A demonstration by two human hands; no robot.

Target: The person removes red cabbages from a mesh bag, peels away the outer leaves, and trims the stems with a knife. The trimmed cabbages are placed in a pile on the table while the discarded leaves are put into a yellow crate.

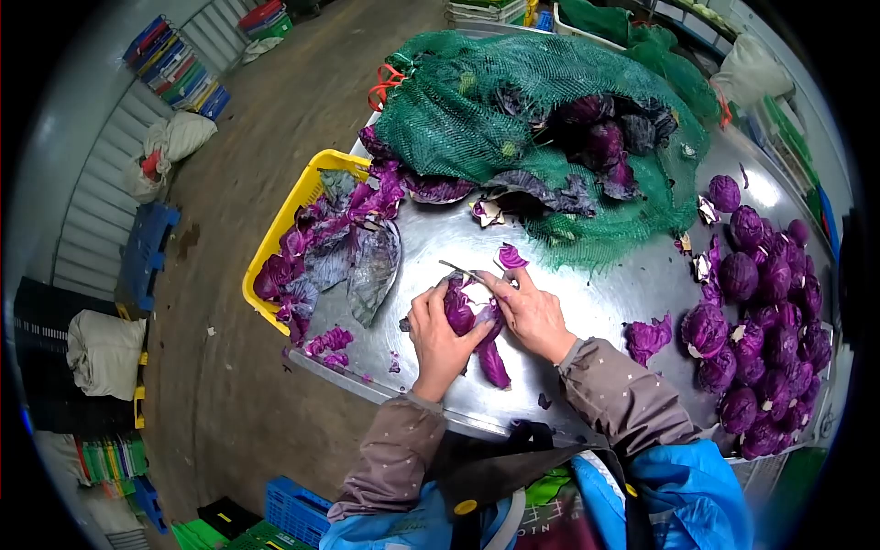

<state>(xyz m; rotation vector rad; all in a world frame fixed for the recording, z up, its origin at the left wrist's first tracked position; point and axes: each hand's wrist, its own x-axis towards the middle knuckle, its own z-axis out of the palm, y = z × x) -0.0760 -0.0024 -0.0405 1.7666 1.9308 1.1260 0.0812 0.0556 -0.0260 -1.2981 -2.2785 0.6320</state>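
My left hand (436, 337) is wrapped around a red cabbage (458, 310) on the metal table, fingers on its left side and thumb across the front. In my right hand (533, 316) is a knife (457, 269), its thin dark blade lying over the pale cut stem end of the cabbage. The knife's handle is hidden in my fingers. A loose purple leaf (494, 365) hangs down below the cabbage, and a small leaf piece (511, 257) lies just beyond my right hand.
A yellow crate (271, 246) of stripped leaves stands at the table's left edge. Across the back lies a green mesh sack (458, 115) with more cabbages inside. Several trimmed cabbages (775, 275) are piled at the right. Leaf scraps (649, 339) dot the metal table (587, 302).
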